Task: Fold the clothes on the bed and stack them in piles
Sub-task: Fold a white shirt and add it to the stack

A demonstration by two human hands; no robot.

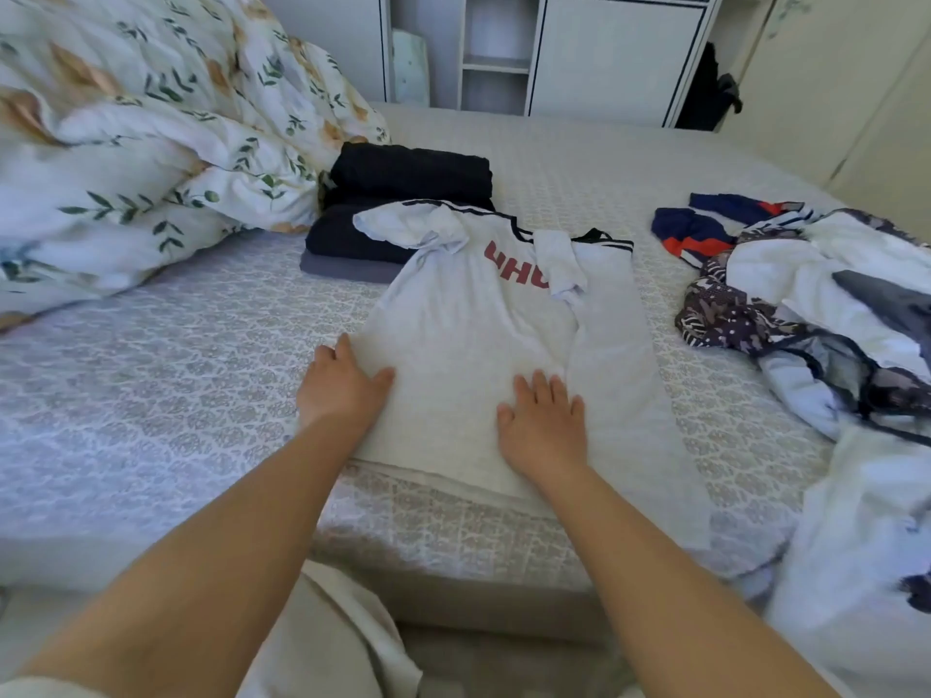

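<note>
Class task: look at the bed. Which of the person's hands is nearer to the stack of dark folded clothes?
Left. The left hand rests on the shirt's left edge, below the dark stack. The right hand lies flat on the shirt lower and further right, so farther from it.

1. The T-shirt (483,324) lay on the bed (151,395), near its front edge.
2. Both hands, the left hand (342,390) and the right hand (544,425), rested on the T-shirt's near part.
3. The folded pile (398,204) sat just behind the T-shirt, to its left, under one sleeve.
4. The duvet (151,143) lay left of the T-shirt.
5. The unfolded heap (816,314) lay right of the T-shirt.
</note>
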